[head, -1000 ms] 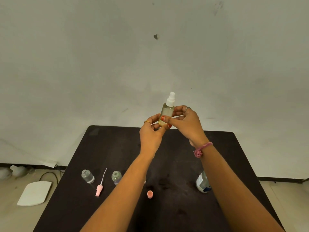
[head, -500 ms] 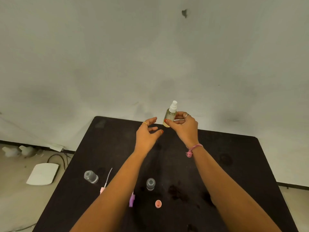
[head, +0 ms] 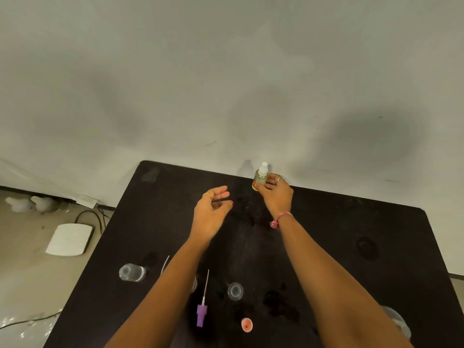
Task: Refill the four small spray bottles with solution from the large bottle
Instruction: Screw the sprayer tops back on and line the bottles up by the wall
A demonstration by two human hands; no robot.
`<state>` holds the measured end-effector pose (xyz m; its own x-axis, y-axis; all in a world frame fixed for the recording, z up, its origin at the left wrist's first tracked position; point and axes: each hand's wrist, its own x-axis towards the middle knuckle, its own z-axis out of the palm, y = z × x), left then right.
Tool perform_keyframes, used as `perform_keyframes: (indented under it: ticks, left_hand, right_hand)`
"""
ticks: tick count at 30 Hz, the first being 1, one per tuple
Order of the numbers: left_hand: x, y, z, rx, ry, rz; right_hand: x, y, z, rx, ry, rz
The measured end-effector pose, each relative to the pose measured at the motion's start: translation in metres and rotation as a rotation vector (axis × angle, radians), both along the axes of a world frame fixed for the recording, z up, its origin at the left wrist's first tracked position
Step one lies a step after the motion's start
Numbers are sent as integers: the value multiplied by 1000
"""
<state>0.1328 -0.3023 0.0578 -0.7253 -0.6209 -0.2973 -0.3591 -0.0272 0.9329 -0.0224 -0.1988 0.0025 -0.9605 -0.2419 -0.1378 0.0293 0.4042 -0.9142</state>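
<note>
Right hand (head: 277, 194): grip pinching filled spray bottle (head: 260, 177), upright, white pump top on, at far edge of counter (head: 351, 222). Left hand (head: 212, 212): grip spread, holding nothing, left of bottle. Nearer than bottle: two open small bottles (head: 132, 272) (head: 235, 291), purple pump (head: 202, 313), pink cap (head: 246, 325).

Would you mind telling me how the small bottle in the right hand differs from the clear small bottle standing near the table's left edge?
The small capped bottle of yellowish liquid carries a white spray top; the clear uncapped small bottle has an open neck. The capped one looks filled, while the uncapped one looks empty. The right hand grips the capped one at the far edge of the black table; the uncapped one stands untouched near the left edge. Both are small, transparent and upright.
</note>
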Motion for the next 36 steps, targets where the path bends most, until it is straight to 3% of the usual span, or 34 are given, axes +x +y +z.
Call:
perform_keyframes:
  ticks: [23,30,36]
  left_hand:
    - [5,-10,-24,69,-20,28]
    - [29,5,-11,88,31,27]
    - [64,25,-3,104,68,29]
  right_hand:
    - [-11,-4,-29,75,-16,-91]
    - [22,28,-8,42,-1,-119]
    - [79,67,14,92,35,-18]
